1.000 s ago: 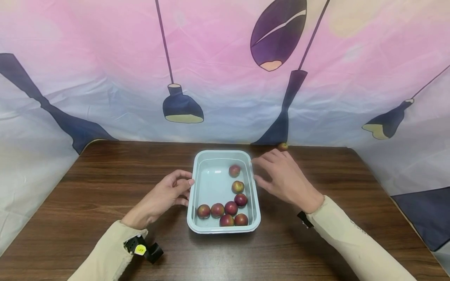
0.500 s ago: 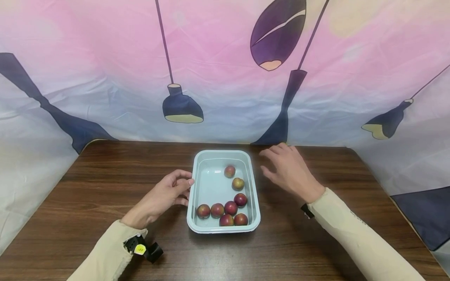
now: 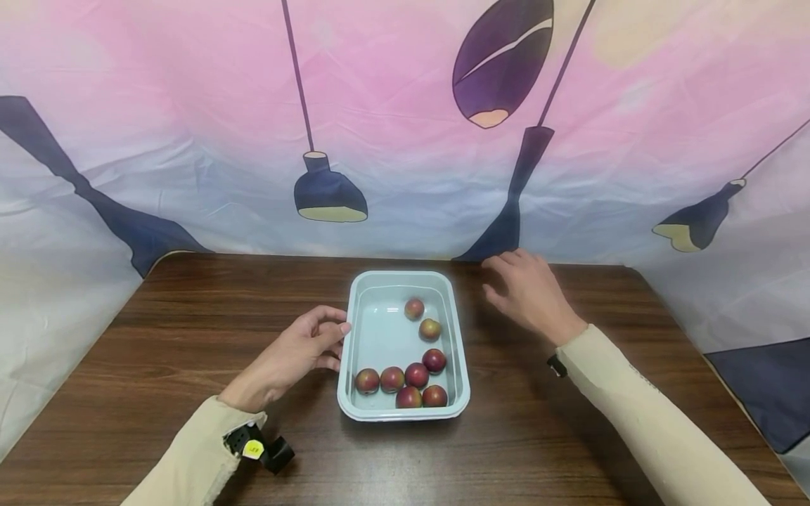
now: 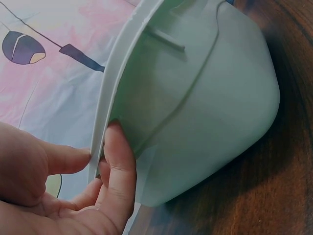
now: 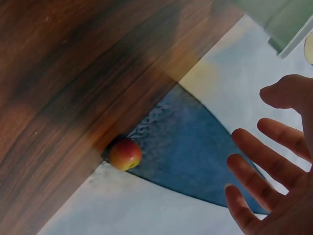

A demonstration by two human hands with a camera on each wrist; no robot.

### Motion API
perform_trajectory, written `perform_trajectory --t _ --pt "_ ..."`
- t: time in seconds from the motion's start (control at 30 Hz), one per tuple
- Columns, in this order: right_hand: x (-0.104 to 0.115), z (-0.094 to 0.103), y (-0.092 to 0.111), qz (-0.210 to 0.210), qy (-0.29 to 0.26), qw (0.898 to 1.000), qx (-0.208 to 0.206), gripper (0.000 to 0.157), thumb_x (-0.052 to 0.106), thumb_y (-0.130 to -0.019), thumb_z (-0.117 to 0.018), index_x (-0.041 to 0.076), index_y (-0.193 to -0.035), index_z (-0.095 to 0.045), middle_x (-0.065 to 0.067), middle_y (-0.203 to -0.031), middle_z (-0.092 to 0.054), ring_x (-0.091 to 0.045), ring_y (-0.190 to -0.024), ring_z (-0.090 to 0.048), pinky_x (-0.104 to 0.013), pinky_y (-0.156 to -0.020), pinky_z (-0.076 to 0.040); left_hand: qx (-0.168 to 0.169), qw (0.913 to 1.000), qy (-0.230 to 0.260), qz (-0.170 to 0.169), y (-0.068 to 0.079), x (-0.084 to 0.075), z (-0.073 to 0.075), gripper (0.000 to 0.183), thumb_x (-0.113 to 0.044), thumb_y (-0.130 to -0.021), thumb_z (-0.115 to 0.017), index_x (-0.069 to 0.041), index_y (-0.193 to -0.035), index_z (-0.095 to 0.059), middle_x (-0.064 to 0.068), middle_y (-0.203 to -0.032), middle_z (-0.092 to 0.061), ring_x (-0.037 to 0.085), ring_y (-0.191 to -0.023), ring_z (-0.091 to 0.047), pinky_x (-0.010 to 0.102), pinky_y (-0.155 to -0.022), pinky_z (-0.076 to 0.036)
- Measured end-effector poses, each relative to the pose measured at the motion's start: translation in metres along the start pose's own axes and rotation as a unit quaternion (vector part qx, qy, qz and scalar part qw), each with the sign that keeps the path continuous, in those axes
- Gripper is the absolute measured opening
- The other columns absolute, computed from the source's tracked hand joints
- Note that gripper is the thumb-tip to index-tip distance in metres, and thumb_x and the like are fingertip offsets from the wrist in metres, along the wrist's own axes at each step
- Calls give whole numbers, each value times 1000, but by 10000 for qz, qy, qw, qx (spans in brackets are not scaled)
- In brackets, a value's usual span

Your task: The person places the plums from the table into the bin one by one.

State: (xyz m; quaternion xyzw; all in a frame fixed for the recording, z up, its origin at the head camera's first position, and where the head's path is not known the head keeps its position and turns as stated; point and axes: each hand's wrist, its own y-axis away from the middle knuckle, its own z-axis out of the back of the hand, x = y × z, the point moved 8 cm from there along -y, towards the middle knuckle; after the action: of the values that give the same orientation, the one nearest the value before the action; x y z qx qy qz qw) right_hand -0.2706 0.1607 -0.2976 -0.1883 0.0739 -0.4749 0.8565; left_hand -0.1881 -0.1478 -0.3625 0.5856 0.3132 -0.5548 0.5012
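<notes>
A pale green plastic tub stands on the table with several small red-and-yellow apples inside, most of them in its near right part. My left hand pinches its left rim, thumb on top and fingers curled underneath, as the left wrist view also shows. Right of the tub, my right hand hovers near the table's back edge, holding nothing. Its fingers are spread and loosely bent. One loose apple lies at the back edge, seen in the right wrist view; in the head view the hand hides it.
Brown wood-grain table carries everything. A printed cloth with lamp shapes hangs right behind the back edge. Cameras sit on both wrists, the left one low over the table.
My right hand has moved right and back, away from the tub, and now covers the loose apple. Two apples in the tub's far part have shifted slightly. The left hand keeps still.
</notes>
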Motion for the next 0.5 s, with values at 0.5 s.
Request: perform_trajectory --t 0.5 --pt "-41 -13 0 -499 -155 9985 162 36 23 -91 -73 4 -120 -67 -17 -115 -72 -41 -114 -60 -63 -98 -45 54 10000 6 -72 0 -2 0 44 -24 -109 -50 4 -142 -39 20 -116 -62 19 -92 -67 30 -79 -63"
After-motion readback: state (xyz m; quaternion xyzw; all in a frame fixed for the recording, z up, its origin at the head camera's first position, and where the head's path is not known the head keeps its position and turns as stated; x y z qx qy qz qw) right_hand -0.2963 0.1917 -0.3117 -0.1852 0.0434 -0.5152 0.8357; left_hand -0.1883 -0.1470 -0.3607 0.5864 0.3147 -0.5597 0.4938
